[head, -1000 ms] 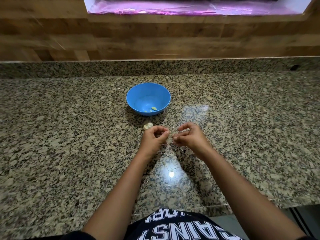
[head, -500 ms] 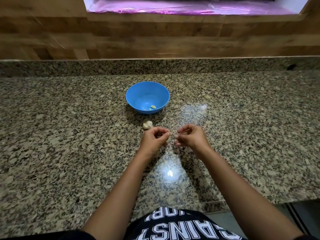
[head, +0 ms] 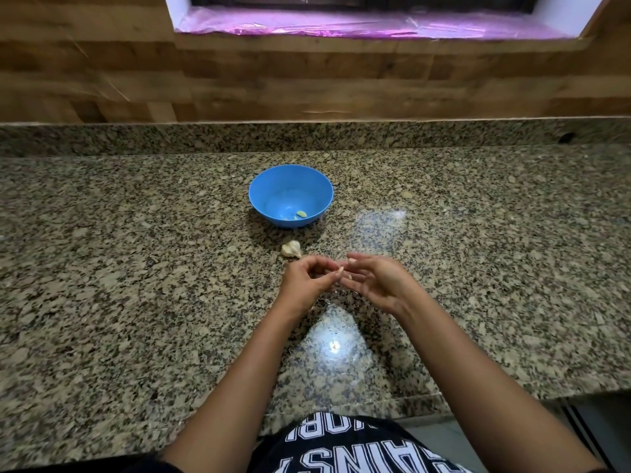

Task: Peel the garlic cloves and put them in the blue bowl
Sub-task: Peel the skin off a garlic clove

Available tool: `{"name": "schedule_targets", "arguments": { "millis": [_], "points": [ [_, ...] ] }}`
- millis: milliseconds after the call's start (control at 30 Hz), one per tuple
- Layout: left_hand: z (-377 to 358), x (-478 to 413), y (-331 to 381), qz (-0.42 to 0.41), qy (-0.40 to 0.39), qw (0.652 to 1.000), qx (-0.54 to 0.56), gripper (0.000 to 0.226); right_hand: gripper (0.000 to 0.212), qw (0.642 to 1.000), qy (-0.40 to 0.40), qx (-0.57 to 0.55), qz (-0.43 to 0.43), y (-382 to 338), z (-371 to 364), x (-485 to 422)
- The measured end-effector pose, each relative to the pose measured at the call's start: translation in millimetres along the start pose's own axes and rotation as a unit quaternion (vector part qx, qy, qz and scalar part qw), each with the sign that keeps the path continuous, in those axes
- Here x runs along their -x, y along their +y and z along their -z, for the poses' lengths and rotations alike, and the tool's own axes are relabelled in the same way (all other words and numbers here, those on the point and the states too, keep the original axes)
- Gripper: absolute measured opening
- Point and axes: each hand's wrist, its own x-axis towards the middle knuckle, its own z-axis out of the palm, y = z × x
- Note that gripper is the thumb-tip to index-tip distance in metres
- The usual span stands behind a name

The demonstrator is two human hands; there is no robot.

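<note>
Two hands meet near the round blue plastic bowl [head: 259, 194], the left hand [head: 305, 283] pinching a small pale garlic clove [head: 340, 269], best held firm, I judge, while skin is picked from its tip, whereas the right hand [head: 377, 281], pinched half a second earlier, now spreads loose fingers.

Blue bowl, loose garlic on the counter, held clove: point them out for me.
Blue bowl [head: 264, 196]: head view, left inner wall.
Loose garlic [head: 291, 249]: head view, middle of the piece.
Held clove [head: 340, 269]: head view, its exposed pale tip.
</note>
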Motion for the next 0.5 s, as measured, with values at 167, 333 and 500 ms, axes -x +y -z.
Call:
{"name": "schedule_targets", "arguments": {
  "millis": [167, 333, 500],
  "points": [
    [0, 1, 6, 0.006, 0.004, 1.000, 0.018, 0.014, 0.038, 1.000, 0.014, 0.008, -0.008, -1, 1, -7],
    [7, -9, 3, 0.006, 0.071, 0.997, -0.003, 0.012, 0.050, 0.972, 0.083, 0.200, 0.090, -11, -3, -26],
    [10, -22, 0, -0.007, 0.094, 0.995, -0.035, 0.014, 0.062, 0.894, 0.125, 0.362, 0.232, -19, -4, -57]
  ]
}}
